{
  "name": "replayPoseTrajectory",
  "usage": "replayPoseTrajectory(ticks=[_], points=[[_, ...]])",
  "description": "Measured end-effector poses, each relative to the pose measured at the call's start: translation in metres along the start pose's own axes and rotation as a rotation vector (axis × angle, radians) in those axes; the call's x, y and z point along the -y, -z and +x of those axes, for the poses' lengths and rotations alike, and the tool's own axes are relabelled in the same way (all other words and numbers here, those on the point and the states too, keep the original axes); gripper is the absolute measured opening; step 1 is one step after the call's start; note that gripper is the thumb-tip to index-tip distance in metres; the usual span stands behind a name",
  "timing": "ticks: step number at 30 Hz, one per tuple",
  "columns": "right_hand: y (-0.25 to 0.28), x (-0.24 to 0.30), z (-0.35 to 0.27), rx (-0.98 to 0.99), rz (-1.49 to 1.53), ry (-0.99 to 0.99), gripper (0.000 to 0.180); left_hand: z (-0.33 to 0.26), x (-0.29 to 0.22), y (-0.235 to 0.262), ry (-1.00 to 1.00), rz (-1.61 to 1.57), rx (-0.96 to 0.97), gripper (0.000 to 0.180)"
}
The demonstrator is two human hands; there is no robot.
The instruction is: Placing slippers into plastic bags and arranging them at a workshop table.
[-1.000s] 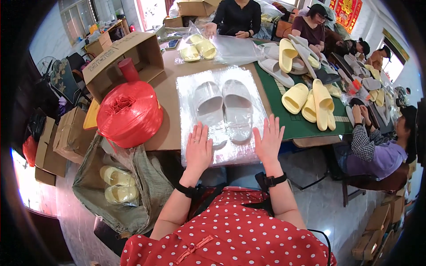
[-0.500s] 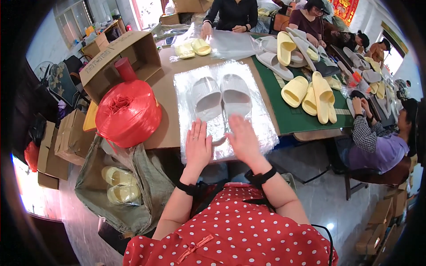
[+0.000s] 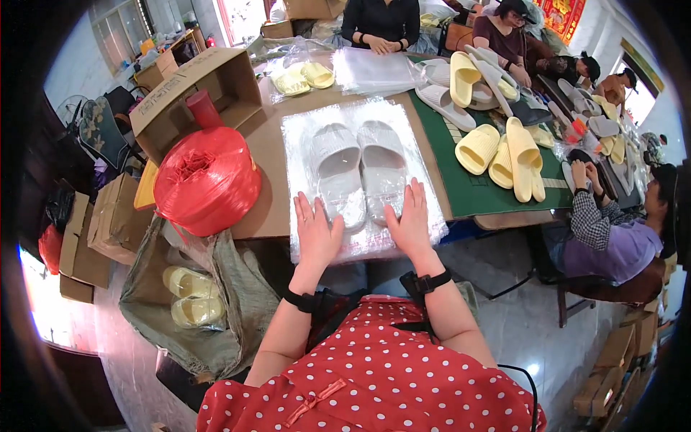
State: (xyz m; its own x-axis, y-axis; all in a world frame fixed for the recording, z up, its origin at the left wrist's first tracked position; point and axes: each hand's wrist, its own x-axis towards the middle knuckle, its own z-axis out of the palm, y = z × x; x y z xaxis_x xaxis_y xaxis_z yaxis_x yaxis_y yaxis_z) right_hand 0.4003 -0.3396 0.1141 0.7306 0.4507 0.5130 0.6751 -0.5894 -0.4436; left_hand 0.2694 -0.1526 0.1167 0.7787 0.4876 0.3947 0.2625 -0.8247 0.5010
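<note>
Both hands lie flat, fingers spread: left hand [image 3: 317, 234] and right hand [image 3: 410, 223] press the near edge of the clear plastic bag [image 3: 356, 176] holding a pair of white moulded slippers [image 3: 360, 169] on the brown table [image 3: 263, 162]. Judged step: flattening the bag; sealing its mouth likely follows. Beside, a grey-green woven sack [image 3: 237, 309] holds bagged pale-yellow slippers [image 3: 191, 295]; farther left, an open cardboard box [image 3: 198, 90], contents unclear.

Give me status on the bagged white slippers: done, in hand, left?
Done: the white slipper pair lies inside the clear plastic bag. In hand: left hand and right hand press flat on the bag's near end. Left: loose yellow slippers on the green mat remain unbagged.
</note>
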Motion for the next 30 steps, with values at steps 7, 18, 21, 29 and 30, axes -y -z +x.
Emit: replayPoseTrajectory(ticks=[7,18,21,29,30], points=[[0.004,-0.005,0.003,0.031,0.088,-0.025,0.069,0.018,-0.024,0.024,0.052,-0.018,0.028,0.074],[0.002,-0.014,-0.001,0.0,0.179,-0.006,0.068,0.025,-0.053,0.033,0.259,-1.184,0.193,0.074],[0.021,-0.007,-0.001,-0.013,0.177,0.074,0.072,0.015,-0.046,0.025,0.263,-1.51,0.167,0.077],[0.08,0.053,0.002,-0.296,0.46,0.042,0.092,-0.003,-0.062,0.068,0.258,-1.671,0.105,0.09],[0.081,0.056,0.001,-0.321,0.472,0.018,0.094,-0.004,-0.061,0.07,0.241,-1.685,0.088,0.09]])
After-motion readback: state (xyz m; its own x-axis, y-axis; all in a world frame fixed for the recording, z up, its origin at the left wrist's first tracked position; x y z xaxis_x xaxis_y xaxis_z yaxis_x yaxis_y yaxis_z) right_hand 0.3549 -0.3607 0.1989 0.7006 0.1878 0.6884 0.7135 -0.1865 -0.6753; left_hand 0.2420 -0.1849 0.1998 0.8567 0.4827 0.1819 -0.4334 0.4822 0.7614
